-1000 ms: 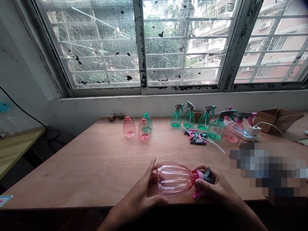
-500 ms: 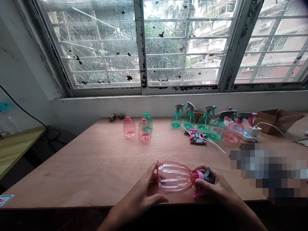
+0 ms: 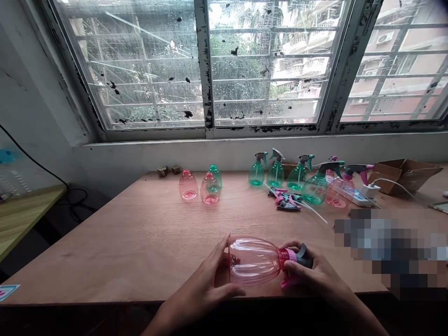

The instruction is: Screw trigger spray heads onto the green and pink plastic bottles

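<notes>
A clear pink spray bottle (image 3: pixel 254 260) lies on its side near the front edge of the wooden table (image 3: pixel 140 242). My left hand (image 3: pixel 206 287) wraps its fingers round the bottle's wide base. At the neck, my right hand (image 3: pixel 311 275) grips the grey and pink spray head (image 3: pixel 301 255) that sits on the bottle.
Two pink bottles (image 3: pixel 188 185) and a green one (image 3: pixel 216 175) without heads stand at the back. To the right stand several green and pink bottles with heads (image 3: pixel 317 186), with loose spray heads (image 3: pixel 287 199) lying before them. A power strip (image 3: pixel 364 193) and cardboard box (image 3: pixel 402 172) sit far right.
The bottle and both hands have barely shifted; the grip on base and spray head looks the same.
</notes>
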The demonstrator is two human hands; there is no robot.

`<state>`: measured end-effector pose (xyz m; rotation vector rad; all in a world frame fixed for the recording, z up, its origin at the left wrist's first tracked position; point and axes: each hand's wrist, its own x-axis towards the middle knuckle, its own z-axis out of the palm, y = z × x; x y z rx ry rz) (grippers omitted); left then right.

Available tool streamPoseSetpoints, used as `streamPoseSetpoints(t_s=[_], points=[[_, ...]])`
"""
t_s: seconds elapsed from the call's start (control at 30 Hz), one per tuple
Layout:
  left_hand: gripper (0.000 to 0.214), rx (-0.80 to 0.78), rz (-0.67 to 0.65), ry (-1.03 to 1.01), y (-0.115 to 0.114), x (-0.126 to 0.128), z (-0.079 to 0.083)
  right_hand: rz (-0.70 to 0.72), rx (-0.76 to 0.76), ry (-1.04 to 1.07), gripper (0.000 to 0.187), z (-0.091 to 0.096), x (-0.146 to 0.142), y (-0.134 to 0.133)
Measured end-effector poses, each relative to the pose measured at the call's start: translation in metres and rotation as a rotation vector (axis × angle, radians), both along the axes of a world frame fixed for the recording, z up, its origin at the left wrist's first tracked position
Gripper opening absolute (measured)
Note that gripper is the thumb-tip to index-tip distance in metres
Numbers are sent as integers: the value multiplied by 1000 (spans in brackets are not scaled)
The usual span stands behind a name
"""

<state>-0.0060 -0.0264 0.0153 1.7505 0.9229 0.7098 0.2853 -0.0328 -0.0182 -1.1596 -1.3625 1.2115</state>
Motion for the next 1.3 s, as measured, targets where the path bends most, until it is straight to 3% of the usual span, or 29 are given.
streamPoseSetpoints(t_s=[0.2,0.37,0.47,0.67,0.83,0.93,1.17,1.3], points=[[95,55,-34,-33,4,-2,-9,-15,-24,38,43,-1,-1,0],[110,-72,-17,-108,4,-1,-13,-23,-22,22,45,-1,-2,-1],[105,-134,-20,-143,4,0,-13,-22,-15,18,45,-2,-1,0],[95,-9,-20,-117,6,-2,-17,-2,-3,39,42,-2,-1,0],[110,-60,-17,-116,6,-2,-16,-15,-7,30,43,-1,-1,0],[108,-98,-20,-126,5,-1,-14,-24,-13,35,41,0,-2,0],[101,80,-6,3,3,-2,-9,-42,-13,21,44,1,-3,-1],[108,42,-10,14,2,-3,-6,-44,-5,23,46,-1,-2,0]])
